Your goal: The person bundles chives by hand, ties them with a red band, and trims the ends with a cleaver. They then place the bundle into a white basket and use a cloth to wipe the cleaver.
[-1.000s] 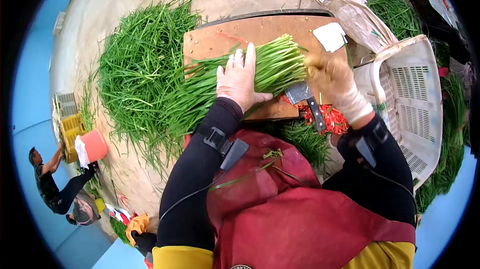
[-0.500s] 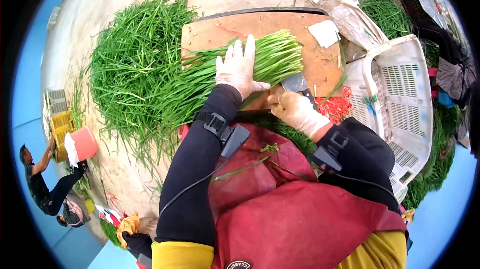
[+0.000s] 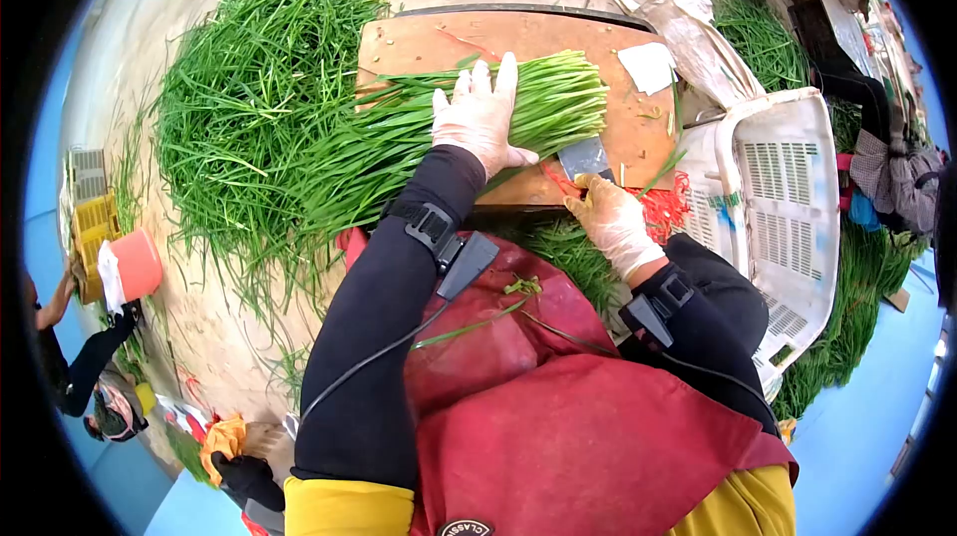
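Long green stalks (image 3: 538, 107) lie in a thick bundle across a brown board (image 3: 638, 137), their pale ends to the right. Spread on top of the bundle is my left hand (image 3: 477, 122), in a thin clear glove, fingers apart. My right hand (image 3: 610, 217), gloved too, is at the board's front edge with thumb and fingers pinched on a red tie (image 3: 560, 177). The knife's blade (image 3: 584, 157) rests flat on the board between the bundle and my right hand; its handle is mostly hidden. A white piece (image 3: 648, 67) lies at the board's right.
Loose green stalks (image 3: 249, 117) form a large heap to the left. Red ties (image 3: 666, 209) are piled beside the board. A white crate (image 3: 788, 207) stands on the right, a pink bucket (image 3: 137, 265) on the left. A person (image 3: 70, 357) is at the far left edge.
My right hand has moved slightly right and down, away from the knife, and now has a red tie at its fingertips. My left hand stays on the bundle. The view has shifted a little.
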The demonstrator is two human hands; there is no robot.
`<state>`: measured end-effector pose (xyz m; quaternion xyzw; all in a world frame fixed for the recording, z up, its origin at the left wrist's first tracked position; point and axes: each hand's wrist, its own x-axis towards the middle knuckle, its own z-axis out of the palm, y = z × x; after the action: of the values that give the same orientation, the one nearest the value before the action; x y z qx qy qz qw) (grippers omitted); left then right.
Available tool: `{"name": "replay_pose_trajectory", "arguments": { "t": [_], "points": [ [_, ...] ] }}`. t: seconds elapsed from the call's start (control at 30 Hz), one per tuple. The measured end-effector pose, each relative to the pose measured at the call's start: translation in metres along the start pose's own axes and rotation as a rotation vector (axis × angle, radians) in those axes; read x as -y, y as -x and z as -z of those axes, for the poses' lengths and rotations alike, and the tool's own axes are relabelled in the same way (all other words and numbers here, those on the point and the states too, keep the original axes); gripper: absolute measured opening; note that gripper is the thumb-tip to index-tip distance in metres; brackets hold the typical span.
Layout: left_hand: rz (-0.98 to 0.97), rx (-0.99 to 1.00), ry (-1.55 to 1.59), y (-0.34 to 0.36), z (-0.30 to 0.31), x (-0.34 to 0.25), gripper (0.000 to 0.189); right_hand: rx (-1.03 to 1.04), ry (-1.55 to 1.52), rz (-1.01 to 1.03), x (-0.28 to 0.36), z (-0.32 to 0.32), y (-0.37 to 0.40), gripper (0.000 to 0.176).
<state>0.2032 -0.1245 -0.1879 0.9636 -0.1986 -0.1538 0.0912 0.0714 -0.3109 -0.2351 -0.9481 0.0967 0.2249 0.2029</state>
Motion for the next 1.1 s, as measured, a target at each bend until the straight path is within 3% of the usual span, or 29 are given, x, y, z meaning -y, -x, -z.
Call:
{"name": "replay_pose_trajectory", "arguments": {
  "t": [0.17, 0.37, 0.47, 0.5, 0.57, 0.63, 0.7, 0.73, 1.0, 1.07, 1.1],
  "points": [
    [0.0, 0.002, 0.013, 0.002, 0.004, -0.001, 0.125, 0.05, 0.139, -0.011, 0.006, -0.004, -0.012, 0.03],
    [-0.032, -0.029, 0.042, 0.008, 0.01, 0.003, 0.127, -0.138, -0.069, 0.104, 0.007, -0.007, 0.0, 0.02],
    [-0.075, -0.04, 0.101, 0.01, 0.017, 0.003, 0.128, -0.239, -0.771, 0.161, 0.004, -0.023, -0.005, 0.021],
    [-0.071, -0.043, 0.097, 0.012, 0.019, 0.004, 0.128, -0.238, -0.774, 0.167, 0.014, -0.022, -0.006, 0.021],
    [-0.079, -0.05, 0.022, 0.015, 0.02, 0.002, 0.132, -0.263, -1.186, 0.228, 0.038, -0.006, -0.003, 0.023],
    [-0.076, -0.036, 0.022, 0.02, 0.025, -0.002, 0.129, -0.209, -1.117, 0.207, 0.046, 0.011, 0.0, 0.023],
    [-0.081, 0.001, -0.023, 0.021, 0.026, -0.005, 0.124, -0.008, -1.321, 0.003, 0.056, 0.021, -0.002, 0.021],
    [-0.078, 0.014, -0.002, 0.022, 0.026, -0.007, 0.121, -0.047, -1.381, -0.063, 0.062, 0.02, -0.003, 0.018],
    [-0.04, -0.076, -0.019, 0.007, -0.004, -0.01, 0.109, 0.007, -1.349, -0.14, 0.078, 0.038, -0.014, 0.016],
    [-0.048, -0.094, 0.002, 0.006, -0.011, -0.007, 0.108, 0.008, -1.183, 0.12, 0.068, 0.043, -0.024, 0.016],
    [-0.063, -0.113, 0.022, 0.007, -0.012, -0.006, 0.108, -0.092, -1.133, 0.231, 0.066, 0.054, -0.027, 0.016]
  ]
}}
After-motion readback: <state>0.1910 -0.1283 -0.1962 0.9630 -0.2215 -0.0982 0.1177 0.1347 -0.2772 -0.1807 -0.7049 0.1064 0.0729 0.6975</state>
